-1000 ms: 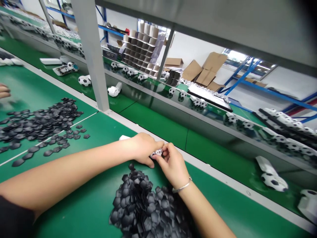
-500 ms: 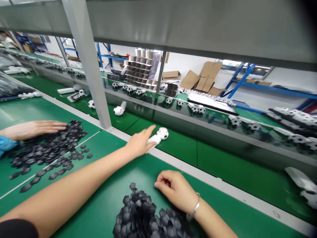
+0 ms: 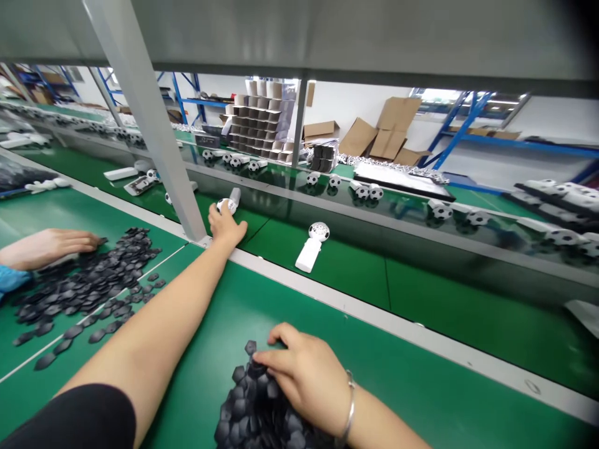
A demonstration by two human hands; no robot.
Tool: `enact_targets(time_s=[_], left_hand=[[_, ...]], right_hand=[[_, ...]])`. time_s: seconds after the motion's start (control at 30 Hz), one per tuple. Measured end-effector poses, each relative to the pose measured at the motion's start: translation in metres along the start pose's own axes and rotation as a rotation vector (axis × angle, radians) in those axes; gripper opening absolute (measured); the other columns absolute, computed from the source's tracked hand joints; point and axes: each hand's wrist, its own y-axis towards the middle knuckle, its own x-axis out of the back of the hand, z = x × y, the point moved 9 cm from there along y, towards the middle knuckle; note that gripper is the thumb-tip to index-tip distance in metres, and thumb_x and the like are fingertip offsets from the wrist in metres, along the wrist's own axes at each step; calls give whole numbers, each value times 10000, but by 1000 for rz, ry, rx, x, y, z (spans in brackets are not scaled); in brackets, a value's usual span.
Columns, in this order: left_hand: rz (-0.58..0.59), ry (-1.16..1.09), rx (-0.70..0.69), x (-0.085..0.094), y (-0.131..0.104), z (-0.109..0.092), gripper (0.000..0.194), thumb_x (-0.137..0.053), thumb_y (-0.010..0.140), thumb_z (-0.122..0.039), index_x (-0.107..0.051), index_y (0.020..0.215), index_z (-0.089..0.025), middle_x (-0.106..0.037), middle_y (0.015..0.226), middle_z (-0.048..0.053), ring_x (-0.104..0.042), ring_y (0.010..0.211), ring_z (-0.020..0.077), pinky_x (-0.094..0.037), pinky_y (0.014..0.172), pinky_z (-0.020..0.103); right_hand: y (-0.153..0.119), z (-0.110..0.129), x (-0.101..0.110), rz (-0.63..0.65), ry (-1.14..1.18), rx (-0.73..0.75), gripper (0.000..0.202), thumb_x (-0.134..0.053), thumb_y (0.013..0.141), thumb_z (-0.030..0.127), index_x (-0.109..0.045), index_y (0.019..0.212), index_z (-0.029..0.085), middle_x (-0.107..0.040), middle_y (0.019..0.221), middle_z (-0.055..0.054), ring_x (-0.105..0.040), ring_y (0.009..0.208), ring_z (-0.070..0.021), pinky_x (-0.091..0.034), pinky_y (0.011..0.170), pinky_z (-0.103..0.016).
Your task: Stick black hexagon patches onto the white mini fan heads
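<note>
My left hand [image 3: 227, 227] reaches across the metal rail onto the green belt. Its fingers are over the ball end of a white football-headed device [image 3: 228, 204], with the thumb spread away; whether the fingertips touch it is hard to tell. Another such device, with a white handle and football-patterned head [image 3: 319, 232], lies on the belt to the right of that hand. My right hand [image 3: 306, 374], wearing a silver bangle, rests over a heap of black pentagonal pieces [image 3: 238, 408]. Its fingers are apart, with the tips at the heap's top, and no piece shows lifted.
A co-worker's hand [image 3: 60, 246] is at another heap of black pieces [image 3: 93, 280] on the left. A grey post [image 3: 154, 125] rises beside my left hand, under a low metal panel [image 3: 327, 37]. Football devices line the ledge [image 3: 360, 190] behind the belt.
My left hand has left the nearer device, now farther onto the belt, and moved left to another. My right hand has moved left onto the black pieces, its fingers opening out.
</note>
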Motion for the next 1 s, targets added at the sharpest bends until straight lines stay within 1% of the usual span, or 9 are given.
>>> enact_targets(time_s=[0.07,0.17,0.27,0.37,0.53,0.63,0.8,0.9,1.0], left_hand=[[16,-46,39,-3,19,7,836,-687,670,-260,-304,1412,-249,-142,1490,144,-244,1352,400,-323,1068,531],[129,-146,-26,-10,36,1,719,-675,628,-168,-448,1307,-235,-362,1358,128,-422,1245,338,-360,1049,478],[149,-219,-73,-5,34,-13,556,-679,604,-179,-537,1140,-216,-475,1211,95,-524,1118,296,-396,1013,448],[133,-329,-74,3,16,-31,470,-618,691,-273,-470,1131,-196,-502,1149,96,-566,1036,270,-460,926,429],[339,-575,-158,9,-54,-79,394,-446,801,-348,-334,1154,-212,-570,955,35,-612,641,147,-527,595,306],[492,-698,-283,23,-116,-115,523,-649,641,-406,-362,1044,-235,-573,1009,16,-616,742,149,-526,646,282],[981,-952,-550,37,-215,-164,592,-740,584,-318,-340,1012,-234,-531,1120,39,-566,923,160,-485,759,281],[1080,-752,-652,30,-234,-164,537,-732,605,-290,-406,1027,-220,-567,1060,29,-559,892,173,-471,752,293],[1026,-537,-854,28,-235,-164,494,-740,643,-335,-506,1063,-226,-588,1062,26,-555,955,209,-446,831,324]], right_hand=[[0,7,-4,21,-102,75,302,-481,923,223,-604,1183,314,-593,1151,-5,-602,852,-163,-463,768,-280],[0,11,-6,38,-200,122,197,-492,934,258,-617,1087,257,-632,1041,4,-602,810,-162,-455,713,-275],[1,10,-6,51,-292,125,154,-495,944,286,-624,1007,231,-644,961,-1,-602,761,-163,-433,639,-282],[-2,12,-4,36,-356,143,153,-477,947,277,-615,936,212,-638,895,-7,-588,710,-162,-401,588,-290],[-8,12,0,-34,-334,125,176,-481,919,298,-605,828,213,-621,834,-3,-562,675,-155,-385,590,-288],[-10,13,0,-22,-350,98,226,-486,915,301,-594,746,197,-599,755,-8,-557,653,-158,-384,585,-286],[-9,15,-2,26,-435,7,129,-539,873,222,-601,767,182,-600,756,-39,-573,632,-182,-382,525,-284],[-8,18,-7,77,-505,-24,55,-590,827,151,-607,778,169,-614,755,-56,-592,621,-205,-382,493,-292],[-8,22,-5,105,-527,-26,50,-608,808,110,-607,803,160,-633,750,-66,-601,603,-214,-400,487,-296]])
